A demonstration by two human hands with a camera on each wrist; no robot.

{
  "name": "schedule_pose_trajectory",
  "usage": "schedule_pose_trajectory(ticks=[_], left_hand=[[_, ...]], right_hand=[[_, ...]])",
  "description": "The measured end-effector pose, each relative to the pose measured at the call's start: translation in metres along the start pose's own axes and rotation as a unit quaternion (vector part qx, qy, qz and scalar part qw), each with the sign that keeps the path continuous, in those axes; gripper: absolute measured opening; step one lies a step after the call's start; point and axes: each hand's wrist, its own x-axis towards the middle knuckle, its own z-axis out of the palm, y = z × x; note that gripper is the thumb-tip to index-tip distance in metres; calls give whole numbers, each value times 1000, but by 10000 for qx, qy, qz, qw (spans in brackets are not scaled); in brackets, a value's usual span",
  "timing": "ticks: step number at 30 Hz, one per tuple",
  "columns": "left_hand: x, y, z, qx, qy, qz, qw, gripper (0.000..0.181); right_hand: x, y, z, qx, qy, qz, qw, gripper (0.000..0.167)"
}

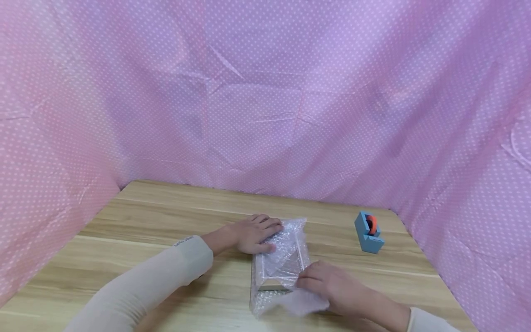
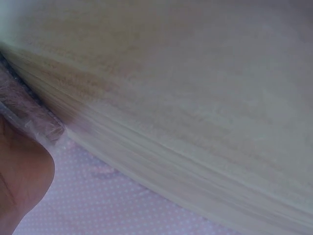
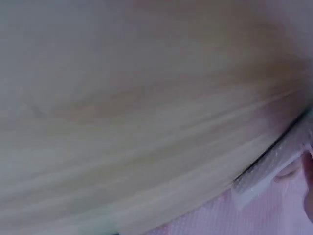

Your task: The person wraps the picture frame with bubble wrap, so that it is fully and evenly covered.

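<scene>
On the wooden table lies a flat picture frame with a light wood-toned edge, covered by clear bubble wrap. My left hand rests with spread fingers on the wrap's upper left part. At the lower right corner my right hand pinches the loose near end of the bubble wrap, which is lifted and blurred. In the left wrist view a strip of the bubble wrap shows beside part of the left hand. The right wrist view catches the wrap next to a few fingers.
A blue tape dispenser with an orange roll stands at the right on the wooden table. Pink dotted cloth hangs behind and on both sides of the table.
</scene>
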Motion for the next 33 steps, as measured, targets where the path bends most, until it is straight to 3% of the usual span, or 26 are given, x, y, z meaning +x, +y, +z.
schedule_pose_trajectory(ticks=[1,2,5,8,11,18,23,29,33], left_hand=[[0,0,0,-20,-3,11,10000,74],[0,-1,-1,-32,-8,29,10000,74],[1,-1,0,-82,-14,71,9999,73],[3,-2,1,-118,-32,96,9999,74],[3,-1,3,-82,-63,98,9999,74],[1,2,-3,96,-2,175,9998,71],[-1,2,-5,143,-48,172,9997,70],[-2,3,-3,331,-119,104,9993,70],[-5,5,0,403,-92,104,9991,67]], right_hand=[[0,1,0,616,43,375,9974,28],[1,2,0,1277,82,786,9887,23],[4,6,0,2721,222,1733,9463,9],[8,9,2,3518,299,2205,9092,14],[11,9,4,3933,307,2613,8810,20],[16,5,4,4436,186,4413,7798,31],[24,5,4,4615,442,4925,7366,30],[34,0,2,5010,772,5562,6586,35],[38,-1,3,5142,841,5832,6232,38]])
